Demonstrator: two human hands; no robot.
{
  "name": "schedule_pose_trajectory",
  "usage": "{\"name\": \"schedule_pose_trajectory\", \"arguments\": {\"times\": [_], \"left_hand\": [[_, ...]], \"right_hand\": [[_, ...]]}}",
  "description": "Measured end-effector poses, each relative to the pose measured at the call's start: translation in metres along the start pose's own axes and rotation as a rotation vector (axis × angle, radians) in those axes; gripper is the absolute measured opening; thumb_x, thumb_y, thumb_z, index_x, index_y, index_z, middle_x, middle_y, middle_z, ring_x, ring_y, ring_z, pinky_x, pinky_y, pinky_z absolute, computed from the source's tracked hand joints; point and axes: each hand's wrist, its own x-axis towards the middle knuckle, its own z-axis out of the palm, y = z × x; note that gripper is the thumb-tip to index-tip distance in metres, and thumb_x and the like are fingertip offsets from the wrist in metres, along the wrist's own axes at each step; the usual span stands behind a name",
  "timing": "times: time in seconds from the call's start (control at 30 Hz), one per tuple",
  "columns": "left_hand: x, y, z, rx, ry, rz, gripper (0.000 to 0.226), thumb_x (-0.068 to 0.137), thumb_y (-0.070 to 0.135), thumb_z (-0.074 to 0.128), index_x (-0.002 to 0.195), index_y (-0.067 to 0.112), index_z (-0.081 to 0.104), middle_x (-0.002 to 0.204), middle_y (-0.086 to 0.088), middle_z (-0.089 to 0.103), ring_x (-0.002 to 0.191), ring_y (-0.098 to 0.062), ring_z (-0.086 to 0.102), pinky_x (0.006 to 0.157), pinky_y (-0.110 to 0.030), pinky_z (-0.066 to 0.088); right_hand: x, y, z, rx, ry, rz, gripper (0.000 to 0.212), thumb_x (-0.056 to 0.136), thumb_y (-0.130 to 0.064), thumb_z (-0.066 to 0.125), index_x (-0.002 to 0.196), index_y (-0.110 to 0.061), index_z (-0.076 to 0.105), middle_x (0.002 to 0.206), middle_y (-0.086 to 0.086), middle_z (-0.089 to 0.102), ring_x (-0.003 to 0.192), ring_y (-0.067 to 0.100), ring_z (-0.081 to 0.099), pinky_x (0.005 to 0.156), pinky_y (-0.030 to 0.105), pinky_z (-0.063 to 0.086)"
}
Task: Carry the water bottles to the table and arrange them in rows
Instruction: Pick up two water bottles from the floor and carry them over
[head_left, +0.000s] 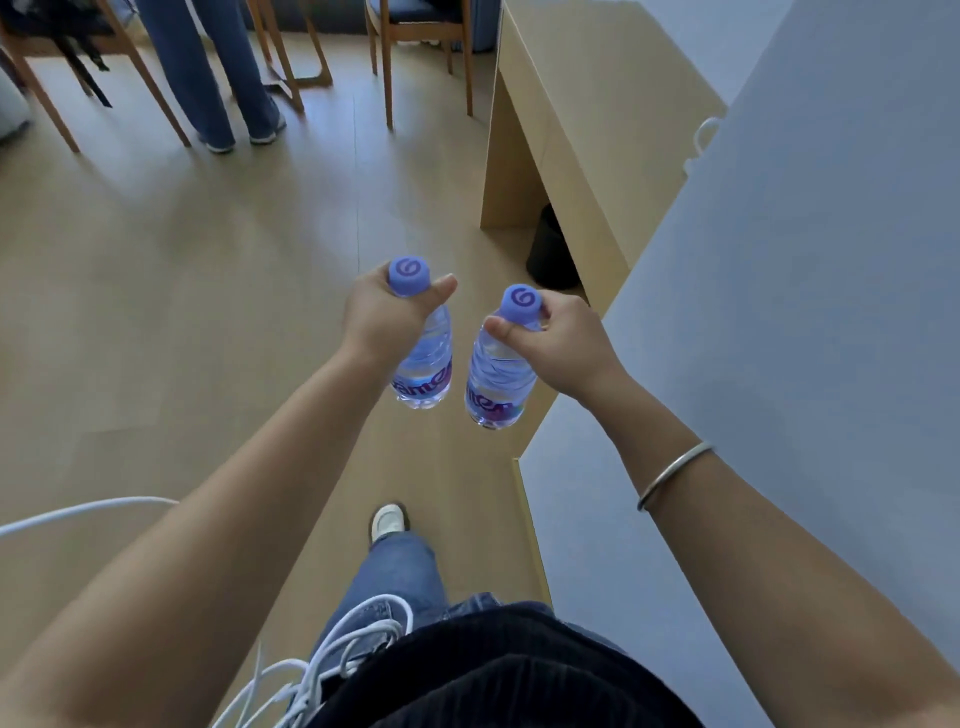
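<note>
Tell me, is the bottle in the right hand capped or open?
Capped: the right-hand bottle wears its purple cap, with the right hand gripping its neck.

Each purple cap carries a white spiral mark — one on the left bottle's cap (409, 275), one on the right bottle's cap (521, 301). The left bottle's label (423, 382) shows purple lettering, partly hidden, perhaps "anten"; the right bottle's label (493, 408) shows only a fragment — unreadable.
</note>
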Motion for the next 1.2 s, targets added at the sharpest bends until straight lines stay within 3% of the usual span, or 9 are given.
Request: {"name": "schedule_pose_trajectory", "arguments": {"times": [0.1, 0.27, 0.4, 0.53, 0.63, 0.87, 1.07, 1.2], "left_hand": [[0.057, 0.005, 0.022, -0.003, -0.048, -0.018, 0.021, 0.075, 0.025, 0.077, 0.070, 0.025, 0.057, 0.067, 0.006, 0.057, 0.068, -0.014, 0.055, 0.070, -0.024, 0.047], [0.158, 0.020, 0.053, 0.025, -0.173, -0.012, 0.023, 0.075, 0.025, 0.078, 0.071, 0.023, 0.055, 0.066, 0.006, 0.056, 0.059, -0.008, 0.052, 0.049, -0.008, 0.045], [0.238, 0.051, 0.074, 0.066, -0.283, 0.030, 0.025, 0.073, 0.023, 0.080, 0.073, 0.019, 0.055, 0.069, 0.000, 0.054, 0.062, -0.013, 0.049, 0.050, -0.008, 0.044], [0.308, 0.080, 0.101, 0.131, -0.388, 0.083, 0.024, 0.069, 0.028, 0.082, 0.069, 0.024, 0.059, 0.068, 0.004, 0.060, 0.068, -0.015, 0.057, 0.071, -0.026, 0.052], [0.351, 0.097, 0.128, 0.161, -0.453, 0.116, 0.024, 0.068, 0.028, 0.083, 0.069, 0.024, 0.059, 0.070, 0.003, 0.061, 0.070, -0.015, 0.058, 0.078, -0.033, 0.054], [0.423, 0.117, 0.211, 0.133, -0.567, 0.074, 0.022, 0.069, 0.026, 0.081, 0.069, 0.025, 0.060, 0.069, 0.006, 0.061, 0.068, -0.016, 0.059, 0.074, -0.029, 0.052], [0.474, 0.131, 0.303, 0.105, -0.669, 0.060, 0.024, 0.071, 0.025, 0.081, 0.069, 0.026, 0.058, 0.065, 0.009, 0.058, 0.057, -0.005, 0.053, 0.048, -0.007, 0.045], [0.504, 0.140, 0.364, 0.131, -0.715, 0.035, 0.028, 0.071, 0.021, 0.081, 0.066, 0.024, 0.054, 0.072, 0.002, 0.057, 0.067, -0.014, 0.052, 0.060, -0.016, 0.044]], "right_hand": [[0.048, 0.009, -0.006, -0.003, 0.056, 0.054, 0.035, 0.082, -0.041, 0.065, 0.092, -0.007, 0.066, 0.084, 0.008, 0.068, 0.084, 0.024, 0.063, 0.077, 0.041, 0.054], [0.138, 0.018, -0.016, -0.013, 0.156, 0.168, 0.036, 0.082, -0.042, 0.065, 0.090, -0.006, 0.065, 0.081, 0.009, 0.068, 0.080, 0.023, 0.063, 0.071, 0.035, 0.049], [0.206, 0.015, -0.031, 0.022, 0.296, 0.284, 0.033, 0.081, -0.042, 0.067, 0.086, -0.009, 0.064, 0.065, -0.005, 0.058, 0.062, 0.011, 0.053, 0.054, 0.018, 0.039], [0.264, 0.015, -0.050, 0.005, 0.432, 0.351, 0.038, 0.080, -0.045, 0.066, 0.080, -0.006, 0.063, 0.056, -0.007, 0.046, 0.060, 0.016, 0.046, 0.055, 0.025, 0.034], [0.301, 0.019, -0.067, -0.017, 0.514, 0.388, 0.041, 0.080, -0.045, 0.066, 0.078, -0.005, 0.061, 0.056, -0.006, 0.044, 0.061, 0.018, 0.044, 0.058, 0.028, 0.035], [0.376, 0.050, -0.110, -0.058, 0.663, 0.463, 0.037, 0.079, -0.045, 0.065, 0.067, -0.013, 0.050, 0.055, -0.006, 0.043, 0.059, 0.017, 0.044, 0.055, 0.028, 0.034], [0.438, 0.094, -0.158, -0.029, 0.737, 0.496, 0.035, 0.080, -0.040, 0.066, 0.074, -0.007, 0.057, 0.064, 0.000, 0.051, 0.064, 0.019, 0.048, 0.060, 0.030, 0.037], [0.478, 0.122, -0.195, -0.029, 0.796, 0.527, 0.035, 0.079, -0.036, 0.068, 0.070, -0.007, 0.053, 0.063, 0.001, 0.047, 0.063, 0.020, 0.043, 0.060, 0.029, 0.034]]}}
